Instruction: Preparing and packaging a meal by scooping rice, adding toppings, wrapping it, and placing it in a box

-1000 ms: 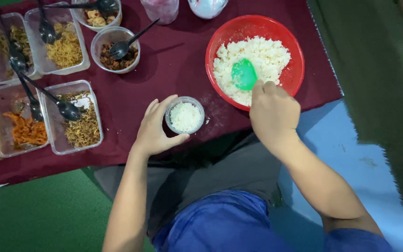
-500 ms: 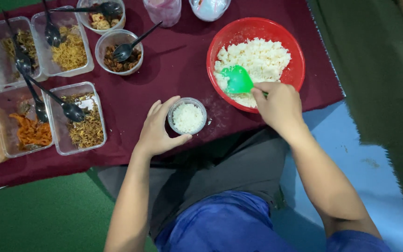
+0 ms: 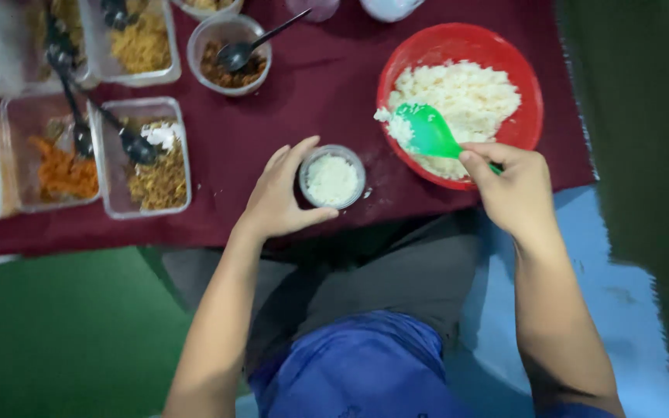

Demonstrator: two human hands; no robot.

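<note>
Maroon cloth (image 3: 288, 116) covers the table. Red bowl (image 3: 458, 46) sits at the right end of it and holds white rice (image 3: 466, 97), heaped toward the far side.

Right hand (image 3: 514, 190) hangs over the near rim of the red bowl, fingers curled shut around the handle of a green spoon (image 3: 427, 130). The spoon's blade lies on the rice at the left side of the bowl, with a few grains stuck to its edge. The handle is mostly hidden under the fingers.

Left hand (image 3: 280, 197) rests on the cloth, thumb and fingers cupped around a small round cup (image 3: 332, 176); the grip is loose, touching the cup's left and near sides. The cup stands upright, just beside the red bowl's left rim, partly filled with rice. Some stray rice grains lie on the cloth between cup and bowl.

Far left: several clear rectangular tubs (image 3: 145, 159) with shredded brown, orange and yellow foods, and black spoons (image 3: 129, 139) resting in them. A round clear bowl (image 3: 228, 50) with dark brown filling stands beyond the cup, with a dark spoon in it. These are well apart from both hands.

Below the table edge: grey and blue clothing on the person's lap, green floor to the left, blue to the right.
</note>
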